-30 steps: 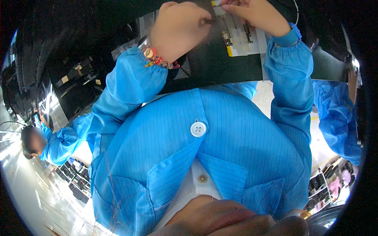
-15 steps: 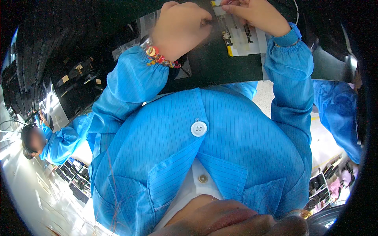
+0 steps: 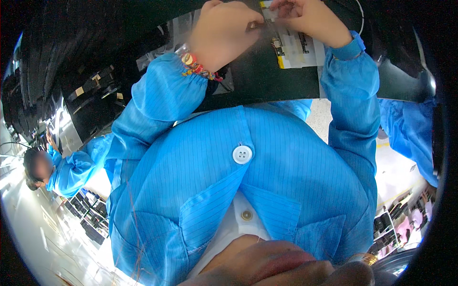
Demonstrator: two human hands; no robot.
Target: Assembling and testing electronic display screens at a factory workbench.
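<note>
White flat part with yellow end (image 3: pixel 292 45) on black worktop (image 3: pixel 267 76), top centre, long axis left-right. Right hand (image 3: pixel 312 16) nearer, left hand (image 3: pixel 224 31) beside; both sets of fingers pinching its top edge.

Blue striped smock (image 3: pixel 267 190), beaded bracelet (image 3: pixel 195 66)

Little differs from a second ago. My left hand (image 3: pixel 224 31) now sits a touch lower and nearer my right hand (image 3: pixel 310 19), its fingertips closing in on the small strip (image 3: pixel 267 16) that both hands pinch between them. My right hand has edged slightly toward the left along the white sheet (image 3: pixel 298 47) lying just under it. My bracelet (image 3: pixel 195 66) has slid a little with the wrist.
</note>
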